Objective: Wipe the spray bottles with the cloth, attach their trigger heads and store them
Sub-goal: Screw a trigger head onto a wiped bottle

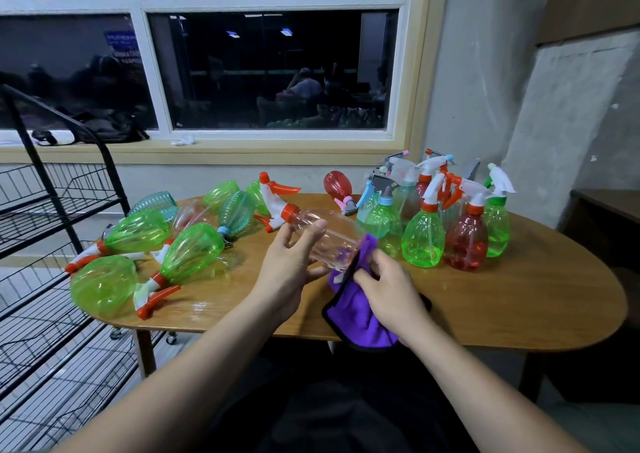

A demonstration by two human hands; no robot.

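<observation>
Head view: the left hand (291, 262) curls round the clear bottle (329, 238), held above the worktop (519, 300) near the middle of its near edge. The bottle's long axis runs from its orange collar, far and left, to its base, near and right. There the right hand (388, 279) bunches the purple cloth (356, 314) against it. A wire rack (52, 210) stands beyond the left edge.

Big white-framed window (270, 72) straight ahead, dark glass throwing back ceiling lights. Grey plaster wall (478, 72) on the right, a pale panel (571, 123) leaning there. Black wire rack (59, 207) at left, oval wooden surface (519, 297) in the middle.
</observation>
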